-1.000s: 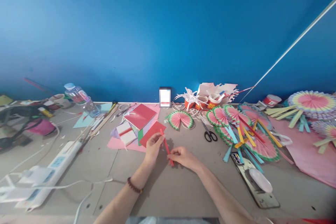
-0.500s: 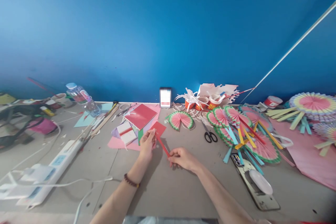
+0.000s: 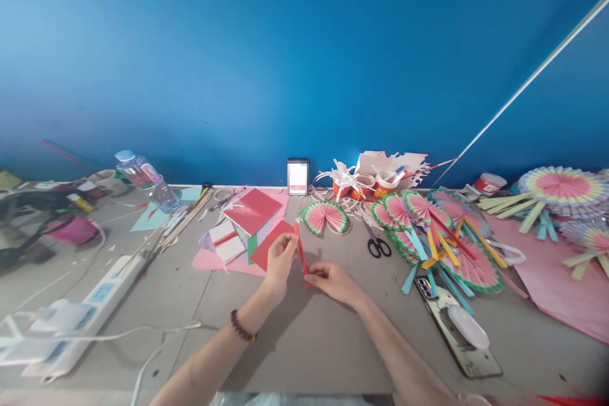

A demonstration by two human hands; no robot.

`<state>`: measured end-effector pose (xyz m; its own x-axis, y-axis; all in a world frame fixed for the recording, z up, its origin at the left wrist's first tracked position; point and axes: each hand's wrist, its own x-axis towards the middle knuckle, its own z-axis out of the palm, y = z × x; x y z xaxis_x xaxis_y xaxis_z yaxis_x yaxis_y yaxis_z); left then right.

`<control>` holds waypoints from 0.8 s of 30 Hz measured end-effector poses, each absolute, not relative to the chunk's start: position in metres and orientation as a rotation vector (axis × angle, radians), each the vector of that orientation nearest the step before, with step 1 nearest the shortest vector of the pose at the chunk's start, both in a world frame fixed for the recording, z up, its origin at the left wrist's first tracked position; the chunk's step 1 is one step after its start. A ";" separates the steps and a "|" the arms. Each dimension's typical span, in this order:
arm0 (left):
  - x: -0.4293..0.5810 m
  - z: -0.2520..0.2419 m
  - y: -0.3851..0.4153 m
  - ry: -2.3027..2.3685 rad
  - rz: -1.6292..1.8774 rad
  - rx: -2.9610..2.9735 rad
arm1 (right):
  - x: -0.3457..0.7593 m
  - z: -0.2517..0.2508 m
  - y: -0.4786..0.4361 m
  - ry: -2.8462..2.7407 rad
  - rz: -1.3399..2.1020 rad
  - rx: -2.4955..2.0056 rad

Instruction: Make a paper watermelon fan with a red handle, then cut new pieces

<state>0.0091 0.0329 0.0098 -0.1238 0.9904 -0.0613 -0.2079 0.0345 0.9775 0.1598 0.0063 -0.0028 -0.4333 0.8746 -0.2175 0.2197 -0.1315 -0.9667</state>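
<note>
A narrow red paper strip (image 3: 302, 256) is held between both hands, standing at a slight tilt. My left hand (image 3: 280, 263), with a beaded bracelet on its wrist, pinches the strip toward its upper end. Lower down, the fingers of my right hand (image 3: 335, 282) close on its bottom end. Behind the left hand a red paper sheet (image 3: 266, 248) rests, partly covered by the fingers. Beyond it lie a packet of red paper (image 3: 252, 210) and a white block with a red band (image 3: 228, 242), both on pink paper (image 3: 207, 260).
To the right are a watermelon-patterned paper fan (image 3: 325, 218), black scissors (image 3: 379, 247), a pile of folded fans (image 3: 471, 260) and a phone (image 3: 459, 336) with a white mouse-shaped object on it. A power strip (image 3: 90, 311) with cables and a water bottle (image 3: 143, 171) stand left.
The red sheet, earlier up beside the left fingers, now sits lower left behind that hand. My left hand has moved slightly right, and the strip has turned more upright.
</note>
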 end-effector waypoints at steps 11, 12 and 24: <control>0.017 -0.015 0.039 1.075 1.201 0.895 | 0.204 0.025 0.027 -2.068 0.548 -1.662; 0.017 -0.015 0.037 1.074 1.197 0.888 | 0.211 0.020 0.036 -2.050 0.464 -1.725; 0.010 -0.014 0.030 0.947 1.168 0.927 | 0.243 -0.035 0.067 -2.073 0.060 -1.596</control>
